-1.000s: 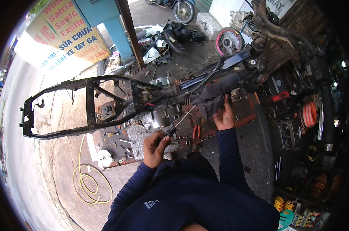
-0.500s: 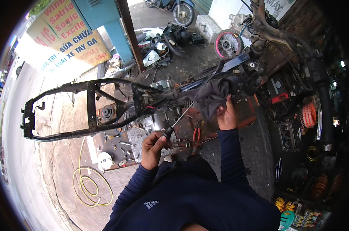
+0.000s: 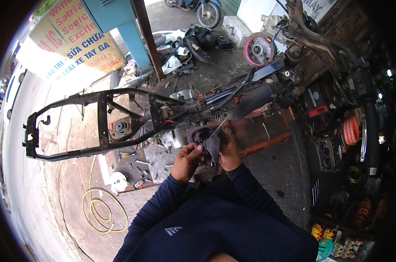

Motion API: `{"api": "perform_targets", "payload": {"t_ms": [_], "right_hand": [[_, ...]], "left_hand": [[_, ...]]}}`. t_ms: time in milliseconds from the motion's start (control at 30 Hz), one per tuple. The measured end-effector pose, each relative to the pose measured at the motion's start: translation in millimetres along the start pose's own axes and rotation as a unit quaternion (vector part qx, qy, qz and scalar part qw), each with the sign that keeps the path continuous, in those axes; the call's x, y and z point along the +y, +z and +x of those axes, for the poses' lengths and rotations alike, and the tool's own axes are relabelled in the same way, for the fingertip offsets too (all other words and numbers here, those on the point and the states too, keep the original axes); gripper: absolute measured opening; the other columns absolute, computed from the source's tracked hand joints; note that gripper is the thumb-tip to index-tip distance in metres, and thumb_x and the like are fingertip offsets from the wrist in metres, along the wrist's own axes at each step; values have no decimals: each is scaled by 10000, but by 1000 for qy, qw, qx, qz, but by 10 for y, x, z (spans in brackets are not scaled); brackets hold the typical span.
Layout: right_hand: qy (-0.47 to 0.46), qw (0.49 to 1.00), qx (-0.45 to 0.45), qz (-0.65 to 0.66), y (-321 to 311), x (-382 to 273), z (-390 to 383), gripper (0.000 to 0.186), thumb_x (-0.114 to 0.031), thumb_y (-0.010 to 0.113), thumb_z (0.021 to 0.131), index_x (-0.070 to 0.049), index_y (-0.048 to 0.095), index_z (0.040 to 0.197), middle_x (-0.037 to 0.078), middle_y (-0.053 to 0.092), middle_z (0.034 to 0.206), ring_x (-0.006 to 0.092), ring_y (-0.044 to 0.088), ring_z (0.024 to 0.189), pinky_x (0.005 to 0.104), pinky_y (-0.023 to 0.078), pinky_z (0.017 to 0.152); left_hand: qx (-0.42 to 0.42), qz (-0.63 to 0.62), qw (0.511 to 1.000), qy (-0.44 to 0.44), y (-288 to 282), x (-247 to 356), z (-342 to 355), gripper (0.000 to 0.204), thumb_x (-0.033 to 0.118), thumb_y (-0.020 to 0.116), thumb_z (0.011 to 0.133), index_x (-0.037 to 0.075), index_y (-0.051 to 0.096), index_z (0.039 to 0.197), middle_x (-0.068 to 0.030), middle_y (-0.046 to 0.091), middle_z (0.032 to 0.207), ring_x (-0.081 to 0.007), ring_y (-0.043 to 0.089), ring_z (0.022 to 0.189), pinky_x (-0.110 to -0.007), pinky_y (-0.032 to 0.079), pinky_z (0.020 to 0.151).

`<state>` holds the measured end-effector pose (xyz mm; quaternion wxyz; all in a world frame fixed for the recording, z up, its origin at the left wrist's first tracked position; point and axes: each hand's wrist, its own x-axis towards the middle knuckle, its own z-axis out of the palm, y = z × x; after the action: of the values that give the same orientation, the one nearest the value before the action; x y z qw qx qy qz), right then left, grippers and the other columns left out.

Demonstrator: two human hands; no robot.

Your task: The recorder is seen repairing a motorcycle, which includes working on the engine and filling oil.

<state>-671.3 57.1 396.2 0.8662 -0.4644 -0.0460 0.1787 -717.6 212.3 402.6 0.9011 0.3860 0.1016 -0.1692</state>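
My left hand (image 3: 187,161) is closed at the lower end of a screwdriver (image 3: 220,125), its handle mostly hidden by a dark grey cloth (image 3: 213,146). My right hand (image 3: 228,153) grips the bunched cloth from the right, wrapped about the tool, whose thin metal shaft points up and right. Both hands are close together in front of my body, just below a black motorcycle frame (image 3: 102,124) and beside a silver engine casing (image 3: 176,138).
An orange-red stand (image 3: 274,131) and a metal plate with scattered hardware (image 3: 156,168) lie beneath the frame. A yellow hose (image 3: 97,205) coils on the ground. Handlebars (image 3: 370,131) and tool boxes (image 3: 315,109) crowd the right; a pink-rimmed wheel (image 3: 250,43) and piled parts stand behind.
My right hand has moved down and left with the cloth, meeting my left hand. The cloth now covers much of the screwdriver's lower part; my left hand has shifted slightly rightward.
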Motion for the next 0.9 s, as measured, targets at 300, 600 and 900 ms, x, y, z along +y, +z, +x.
{"api": "perform_targets", "payload": {"t_ms": [300, 600, 900], "right_hand": [[67, 996, 45, 35, -195, 82, 8, 437, -3, 693, 777, -55, 561, 1190, 27, 595, 1129, 126, 581, 1019, 277, 477, 881], [75, 982, 161, -59, -910, 619, -214, 301, 2, 720, 761, -57, 623, 1040, -8, 655, 891, 85, 608, 787, 247, 499, 715], [147, 670, 168, -708, -2681, 1357, -517, 299, -226, 663, 828, 6, 625, 1011, 180, 675, 899, 324, 654, 842, 412, 497, 724]], "left_hand": [[11, -227, 967, -119, 45, -215, -28, 154, 163, 597, 902, 30, 572, 827, -65, 566, 708, -174, 545, 613, -337, 451, 574], [96, 495, 844, 184, -392, -891, 15, 186, 113, 653, 833, -35, 631, 942, -188, 631, 816, -299, 628, 689, -344, 476, 635], [282, 292, 913, -35, -1314, -2236, -486, 198, 153, 650, 868, -42, 656, 903, -81, 649, 734, -137, 610, 656, -270, 467, 612]]}}
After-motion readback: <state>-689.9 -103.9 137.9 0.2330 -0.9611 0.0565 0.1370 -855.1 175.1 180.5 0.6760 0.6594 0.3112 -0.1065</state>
